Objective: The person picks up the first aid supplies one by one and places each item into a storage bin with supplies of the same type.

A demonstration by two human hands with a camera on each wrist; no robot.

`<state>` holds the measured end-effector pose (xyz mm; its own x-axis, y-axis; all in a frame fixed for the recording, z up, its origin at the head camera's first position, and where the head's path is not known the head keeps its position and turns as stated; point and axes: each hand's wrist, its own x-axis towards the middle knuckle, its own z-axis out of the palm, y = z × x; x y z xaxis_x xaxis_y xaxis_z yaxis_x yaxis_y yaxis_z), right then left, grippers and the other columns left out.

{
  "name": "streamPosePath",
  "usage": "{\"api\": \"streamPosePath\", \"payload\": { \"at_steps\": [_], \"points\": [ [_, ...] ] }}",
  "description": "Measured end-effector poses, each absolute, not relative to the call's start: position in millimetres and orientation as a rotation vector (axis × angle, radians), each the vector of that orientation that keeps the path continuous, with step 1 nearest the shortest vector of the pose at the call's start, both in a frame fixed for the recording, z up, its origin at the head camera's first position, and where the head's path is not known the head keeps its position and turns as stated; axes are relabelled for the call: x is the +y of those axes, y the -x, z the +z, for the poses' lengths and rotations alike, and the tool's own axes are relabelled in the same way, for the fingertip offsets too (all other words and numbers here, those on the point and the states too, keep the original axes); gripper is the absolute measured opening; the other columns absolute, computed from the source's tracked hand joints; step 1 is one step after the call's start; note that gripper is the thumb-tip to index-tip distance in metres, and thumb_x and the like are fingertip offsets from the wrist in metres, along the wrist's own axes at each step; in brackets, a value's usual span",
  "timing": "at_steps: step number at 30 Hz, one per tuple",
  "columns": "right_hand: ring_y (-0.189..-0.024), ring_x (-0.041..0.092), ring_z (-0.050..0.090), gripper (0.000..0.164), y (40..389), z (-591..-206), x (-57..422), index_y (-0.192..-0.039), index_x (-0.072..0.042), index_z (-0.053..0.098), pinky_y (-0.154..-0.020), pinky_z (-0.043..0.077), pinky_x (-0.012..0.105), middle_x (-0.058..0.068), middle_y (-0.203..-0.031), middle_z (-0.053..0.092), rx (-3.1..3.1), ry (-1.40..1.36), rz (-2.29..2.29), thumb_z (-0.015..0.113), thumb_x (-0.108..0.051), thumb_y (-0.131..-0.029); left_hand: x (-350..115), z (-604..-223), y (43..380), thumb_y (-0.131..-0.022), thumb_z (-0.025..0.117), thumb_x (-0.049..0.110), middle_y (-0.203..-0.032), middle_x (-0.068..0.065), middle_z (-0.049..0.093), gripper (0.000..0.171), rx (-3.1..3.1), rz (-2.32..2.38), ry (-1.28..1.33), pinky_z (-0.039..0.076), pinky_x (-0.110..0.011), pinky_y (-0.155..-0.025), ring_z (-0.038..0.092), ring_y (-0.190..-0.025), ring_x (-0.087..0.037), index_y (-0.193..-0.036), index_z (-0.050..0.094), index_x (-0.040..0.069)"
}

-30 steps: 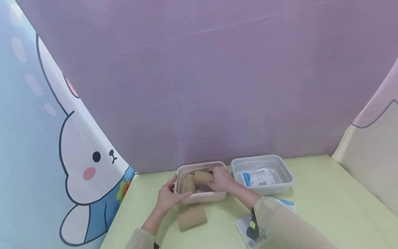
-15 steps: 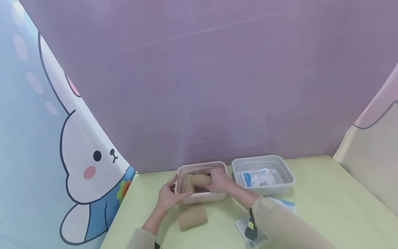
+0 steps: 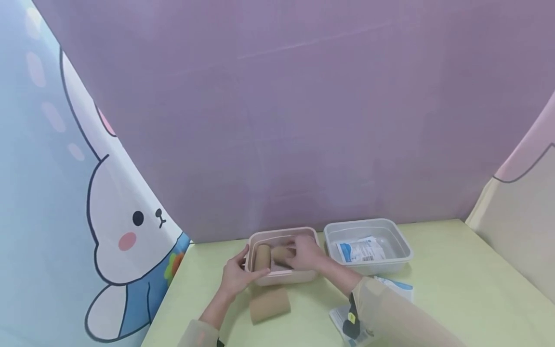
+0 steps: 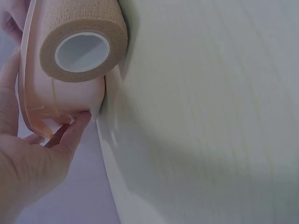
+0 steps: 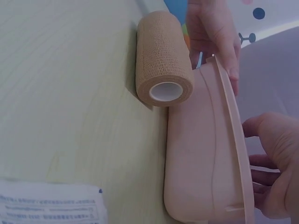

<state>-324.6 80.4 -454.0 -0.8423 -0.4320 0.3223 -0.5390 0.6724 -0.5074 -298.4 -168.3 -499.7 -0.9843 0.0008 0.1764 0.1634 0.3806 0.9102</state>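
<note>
Tan cohesive-bandage roll [image 3: 281, 255] sits inside a pink plastic tray [image 3: 295, 277], its right end gripped by the right hand [image 3: 305, 253], fingers curled, while the left hand [image 3: 235, 277] clasps the tray's left end between thumb and fingers. Probably light, soft and non-slip, the roll should handle best around its sides. A second roll [image 3: 262, 258] lies beside it; a gray tray [image 3: 381, 266] holds printed packaging [image 3: 364, 249].

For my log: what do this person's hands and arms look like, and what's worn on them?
The left hand and right hand are ungloved. Both arms wear loose, pale beige sleeves: left sleeve, right sleeve. A black wrist device with a small yellow mark sits at the right cuff; something dark shows at the left.
</note>
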Motion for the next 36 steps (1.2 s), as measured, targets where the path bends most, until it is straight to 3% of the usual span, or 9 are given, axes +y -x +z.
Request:
{"api": "streamPosePath", "payload": {
  "at_steps": [5, 12, 22, 29, 36],
  "points": [
    [-0.115, 0.039, 0.075, 0.042, 316.8, -445.3, 86.3, -0.125, 0.002, 0.074, -0.101, 0.062, 0.052, 0.020, -0.120, 0.078, -2.661, -0.732, 0.979, 0.081, -0.013, -0.086, -165.4, -498.4, 297.3, -0.071, 0.101, 0.024, -0.135, -0.034, 0.067, 0.107, -2.492, -1.674, 0.164, 0.066, -0.027, -0.078, 0.074, -0.108, -0.037, -0.157, 0.044, -0.006],
    [-0.115, 0.033, 0.074, 0.048, 308.0, -433.0, 97.9, -0.130, -0.001, 0.072, -0.101, 0.062, 0.049, 0.015, -0.125, 0.077, -2.697, -0.651, 0.986, 0.083, -0.024, -0.089, -165.3, -499.0, 296.7, -0.070, 0.101, 0.024, -0.133, -0.034, 0.068, 0.107, -2.510, -1.663, 0.138, 0.066, -0.027, -0.079, 0.074, -0.110, -0.037, -0.157, 0.045, -0.004],
    [-0.112, 0.036, 0.076, 0.048, 293.3, -419.3, 105.0, -0.128, 0.003, 0.072, -0.099, 0.063, 0.048, 0.019, -0.124, 0.077, -2.576, -0.817, 1.028, 0.085, -0.021, -0.087, -170.0, -499.1, 296.4, -0.070, 0.101, 0.025, -0.133, -0.034, 0.068, 0.109, -2.512, -1.664, 0.126, 0.067, -0.032, -0.082, 0.075, -0.110, -0.035, -0.158, 0.044, -0.003],
    [-0.109, 0.031, 0.074, 0.049, 278.1, -414.0, 107.4, -0.129, -0.007, 0.073, -0.095, 0.064, 0.047, 0.012, -0.120, 0.078, -2.576, -0.935, 0.960, 0.085, -0.029, -0.087, -170.7, -498.6, 297.4, -0.070, 0.102, 0.026, -0.135, -0.032, 0.068, 0.108, -2.511, -1.661, 0.135, 0.066, -0.026, -0.078, 0.074, -0.110, -0.035, -0.157, 0.045, -0.003],
    [-0.115, 0.030, 0.074, 0.052, 263.1, -418.6, 104.9, -0.133, -0.007, 0.071, -0.101, 0.063, 0.047, 0.012, -0.127, 0.078, -2.538, -1.059, 1.049, 0.084, -0.032, -0.090, -170.1, -498.9, 297.1, -0.070, 0.102, 0.026, -0.134, -0.033, 0.068, 0.107, -2.511, -1.646, 0.133, 0.067, -0.030, -0.079, 0.075, -0.110, -0.036, -0.157, 0.046, -0.004]
  ]
}}
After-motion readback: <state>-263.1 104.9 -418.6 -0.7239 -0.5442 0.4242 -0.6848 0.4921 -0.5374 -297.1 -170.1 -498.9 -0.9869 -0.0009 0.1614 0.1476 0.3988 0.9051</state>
